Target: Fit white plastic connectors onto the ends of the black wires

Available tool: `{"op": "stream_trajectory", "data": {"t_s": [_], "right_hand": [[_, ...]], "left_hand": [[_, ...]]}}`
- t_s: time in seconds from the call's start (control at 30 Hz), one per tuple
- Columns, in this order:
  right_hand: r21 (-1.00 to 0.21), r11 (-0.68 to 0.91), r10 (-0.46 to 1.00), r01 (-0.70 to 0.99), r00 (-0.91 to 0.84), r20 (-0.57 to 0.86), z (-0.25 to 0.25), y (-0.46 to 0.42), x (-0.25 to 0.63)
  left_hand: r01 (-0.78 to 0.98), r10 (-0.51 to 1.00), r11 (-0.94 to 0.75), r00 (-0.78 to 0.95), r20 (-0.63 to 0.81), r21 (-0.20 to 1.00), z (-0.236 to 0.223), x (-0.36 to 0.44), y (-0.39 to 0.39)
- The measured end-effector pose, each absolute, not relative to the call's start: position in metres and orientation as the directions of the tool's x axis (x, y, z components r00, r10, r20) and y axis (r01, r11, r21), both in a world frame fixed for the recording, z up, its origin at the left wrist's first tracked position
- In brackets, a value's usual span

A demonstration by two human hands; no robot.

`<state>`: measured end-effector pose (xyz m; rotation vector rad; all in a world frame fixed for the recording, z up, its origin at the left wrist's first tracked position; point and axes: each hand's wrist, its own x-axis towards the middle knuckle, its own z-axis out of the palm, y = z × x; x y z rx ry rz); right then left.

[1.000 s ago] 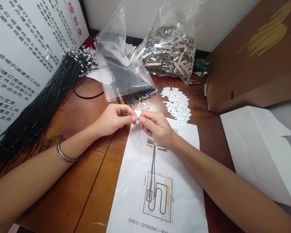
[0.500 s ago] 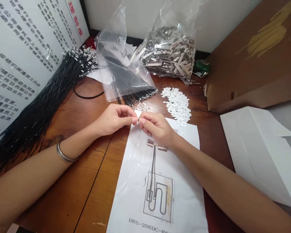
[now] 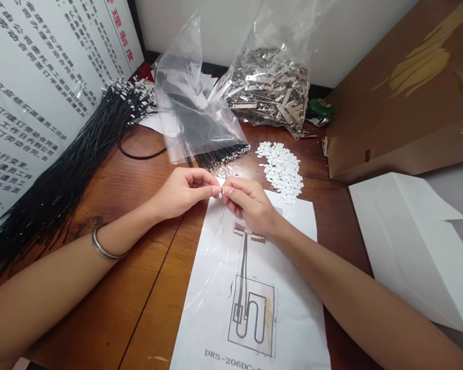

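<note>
My left hand (image 3: pixel 185 192) and my right hand (image 3: pixel 250 203) meet fingertip to fingertip over the top of a printed drawing sheet (image 3: pixel 293 288). Both are closed in a pinch. A tiny pale piece shows between the fingertips, too small and too covered to name. Just beyond the hands, black wires (image 3: pixel 226 154) with bare metal ends stick out of a clear plastic bag (image 3: pixel 200 115). To the right of the bag lies a loose pile of small white connector housings (image 3: pixel 281 169).
At the left, a large bundle of black wires (image 3: pixel 73 154) with white ends leans on a printed board (image 3: pixel 31 77). A clear bag of metal strips (image 3: pixel 266 87) stands at the back, beside a green tape measure (image 3: pixel 319 110). A brown box (image 3: pixel 393 118) and white folded card (image 3: pixel 405 231) flank the right.
Both hands keep their pinch at nearly the same spot, with only a slight shift of the fingertips. The view has tilted slightly.
</note>
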<state>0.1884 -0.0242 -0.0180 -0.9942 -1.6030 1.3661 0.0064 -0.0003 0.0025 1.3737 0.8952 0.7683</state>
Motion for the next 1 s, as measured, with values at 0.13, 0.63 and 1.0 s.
{"op": "stream_trajectory", "data": {"t_s": [0.13, 0.63, 1.0], "right_hand": [[-0.999, 0.0, 0.924, -0.043, -0.383, 0.017, -0.016, -0.024, 0.188], [-0.97, 0.241, 0.899, 0.042, -0.385, 0.207, -0.027, -0.025, 0.192], [-0.962, 0.264, 0.902, 0.067, -0.371, 0.222, -0.026, -0.026, 0.191]], "left_hand": [[0.037, 0.881, 0.052, 0.468, -0.063, 0.998, 0.006, 0.008, -0.001], [-0.027, 0.86, 0.056, 0.509, -0.034, 0.998, 0.002, 0.007, 0.0], [0.046, 0.863, 0.04, 0.501, -0.058, 0.998, 0.003, 0.005, 0.0]]}}
